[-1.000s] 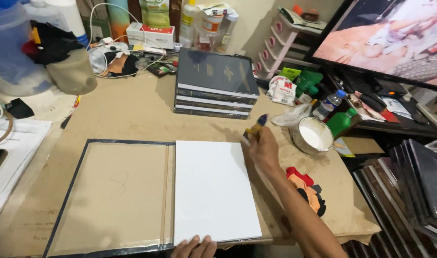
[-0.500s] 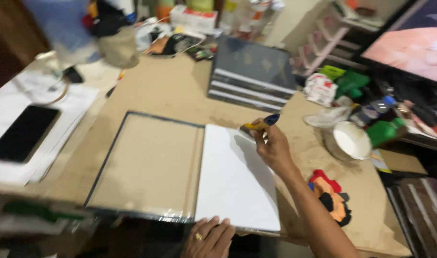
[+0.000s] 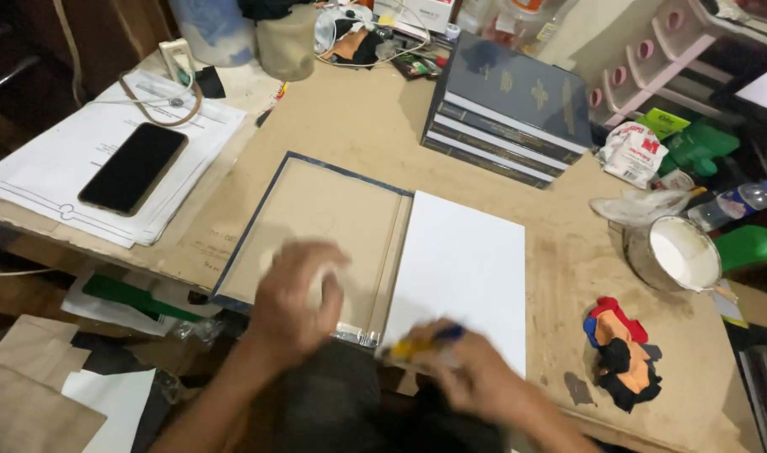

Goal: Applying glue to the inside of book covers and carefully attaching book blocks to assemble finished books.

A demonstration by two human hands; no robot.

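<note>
left hand [image 3: 295, 298]: blurred, palm down, fingers spread and loose over the near part of the open book cover [image 3: 316, 222], gripping nothing. whether it presses on the board cannot be told. right hand [image 3: 476, 377]: also blurred, at the near edge of the white sheet [image 3: 463, 268], clenched around a yellow and blue tool [image 3: 421, 342] whose tip points left; its kind cannot be made out.

open book cover lies flat on the worktop [image 3: 358, 117], brown board inside, dark blue border. white sheet covers its right half, just beside the spine strip.

surroundings: stack of dark blue books [image 3: 509, 109] beyond the cover; round tub of white glue [image 3: 673, 252] to the right; bundle of coloured rags [image 3: 620, 351] near the front right; black phone [image 3: 133, 166] on papers [image 3: 81, 193] at far left.
</note>
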